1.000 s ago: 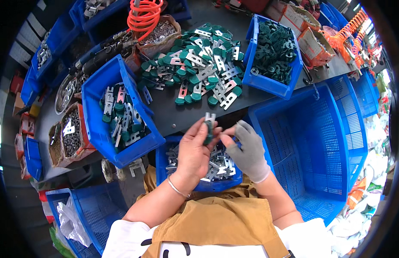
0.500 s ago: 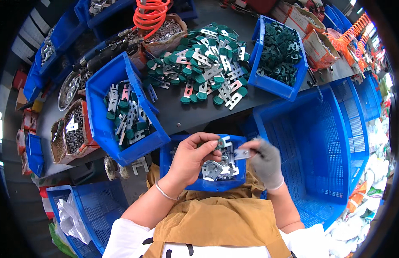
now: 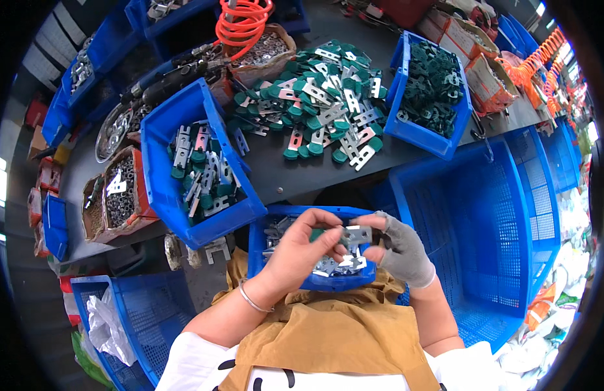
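My left hand (image 3: 298,254) pinches a green part (image 3: 317,234) between thumb and fingers. A flat metal plate (image 3: 360,235) sticks out to its right; fingers cover the meeting point, can't tell if joined. My right hand (image 3: 406,251), grey glove (image 3: 409,260), index and thumb tips bare, sits narrow around the plate's right end; can't tell if it's gripping. Both pieces are over the blue tray (image 3: 334,284), on my side of the table's (image 3: 282,173) near edge.

Handling, my read: light, stiff, not fragile. Green looks like plastic or rubber, grippier; bare metal probably slippery, edges maybe sharp. Take green by its flat faces, plate by its long edges near the right end.

Rest, L to R: torn cardboard box (image 3: 142,189) of small metal rings, near the table's left end. Blue bin (image 3: 233,223), smooth plastic, angled over the near edge, holding slotted plates with rounded green ends. Loose metal pieces (image 3: 355,262) in the tray, shiny, angular. Heap of green-ended plates (image 3: 328,104) mid-table, back from the near edge. Second blue bin (image 3: 422,143) at the near edge further right, full of dark green moulded pieces (image 3: 432,85). Big perforated blue crate (image 3: 458,215) below that edge.
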`<state>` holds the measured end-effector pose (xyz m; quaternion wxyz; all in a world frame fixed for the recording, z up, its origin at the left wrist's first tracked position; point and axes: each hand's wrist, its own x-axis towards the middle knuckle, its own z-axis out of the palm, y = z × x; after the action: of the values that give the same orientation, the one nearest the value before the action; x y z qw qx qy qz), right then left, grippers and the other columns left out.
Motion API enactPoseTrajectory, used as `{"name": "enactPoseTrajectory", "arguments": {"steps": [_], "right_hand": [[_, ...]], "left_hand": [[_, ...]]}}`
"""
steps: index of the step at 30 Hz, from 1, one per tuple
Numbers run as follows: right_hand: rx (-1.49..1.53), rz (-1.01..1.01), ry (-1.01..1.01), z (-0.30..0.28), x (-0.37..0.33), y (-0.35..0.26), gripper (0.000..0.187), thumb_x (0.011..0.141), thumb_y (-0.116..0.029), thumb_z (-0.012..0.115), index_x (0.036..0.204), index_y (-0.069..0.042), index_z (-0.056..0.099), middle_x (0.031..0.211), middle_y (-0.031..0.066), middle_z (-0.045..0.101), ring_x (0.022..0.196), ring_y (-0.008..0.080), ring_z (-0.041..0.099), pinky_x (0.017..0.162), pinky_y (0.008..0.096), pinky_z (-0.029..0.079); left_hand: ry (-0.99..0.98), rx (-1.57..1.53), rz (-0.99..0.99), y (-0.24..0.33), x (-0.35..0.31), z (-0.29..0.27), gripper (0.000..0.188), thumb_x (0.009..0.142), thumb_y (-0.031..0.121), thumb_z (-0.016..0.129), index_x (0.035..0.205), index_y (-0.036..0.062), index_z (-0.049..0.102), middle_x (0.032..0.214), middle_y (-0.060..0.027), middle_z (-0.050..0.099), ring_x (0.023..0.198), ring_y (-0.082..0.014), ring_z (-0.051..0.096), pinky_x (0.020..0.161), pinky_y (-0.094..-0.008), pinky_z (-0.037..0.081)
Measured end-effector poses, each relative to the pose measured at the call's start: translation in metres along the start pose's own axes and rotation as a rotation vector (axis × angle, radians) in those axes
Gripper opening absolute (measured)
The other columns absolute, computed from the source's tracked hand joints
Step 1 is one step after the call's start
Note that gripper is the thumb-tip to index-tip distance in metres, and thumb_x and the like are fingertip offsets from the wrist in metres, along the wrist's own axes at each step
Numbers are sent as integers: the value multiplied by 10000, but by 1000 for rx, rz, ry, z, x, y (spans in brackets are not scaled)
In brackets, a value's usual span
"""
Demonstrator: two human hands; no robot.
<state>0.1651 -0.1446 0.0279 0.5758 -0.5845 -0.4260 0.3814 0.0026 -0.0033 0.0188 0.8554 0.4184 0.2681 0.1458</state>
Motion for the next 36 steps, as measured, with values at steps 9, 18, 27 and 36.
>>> {"name": "enactPoseTrajectory", "arguments": {"steps": [9, 18, 27, 36], "right_hand": [[-129, -129, 45, 17, 1, 11, 650, 782, -29, 751, 1370, -53, 475, 1168, 116, 504, 861, 167, 587, 781, 295, 503], [-228, -99, 20, 17, 11, 4, 243, 824, 51, 683, 1063, 15, 657, 1021, 128, 603, 872, 226, 623, 769, 308, 516], [-461, -296, 76, 10, 21, 1, 165, 830, 32, 691, 987, -16, 673, 922, 136, 643, 838, 301, 644, 729, 358, 521], [-1267, -362, 740, -91, 79, -22, 129, 839, -90, 703, 958, -76, 654, 941, 105, 621, 925, 311, 617, 798, 406, 509]], "left_hand": [[347, 1093, 931, 44, -20, -26, 135, 948, 26, 588, 1079, 45, 616, 1148, -128, 616, 896, -217, 631, 782, -347, 509], [774, 1688, 1295, 108, 6, -40, 190, 836, -2, 645, 1012, 39, 703, 1002, -91, 676, 910, -298, 610, 843, -414, 472], [548, 2101, 395, 46, 100, 4, 164, 908, 116, 557, 1007, 27, 653, 955, -146, 698, 861, -257, 701, 748, -345, 561], [665, 2043, 594, 83, 69, 12, 90, 815, 7, 640, 896, -8, 606, 1039, -140, 547, 916, -309, 631, 789, -384, 565]]}}
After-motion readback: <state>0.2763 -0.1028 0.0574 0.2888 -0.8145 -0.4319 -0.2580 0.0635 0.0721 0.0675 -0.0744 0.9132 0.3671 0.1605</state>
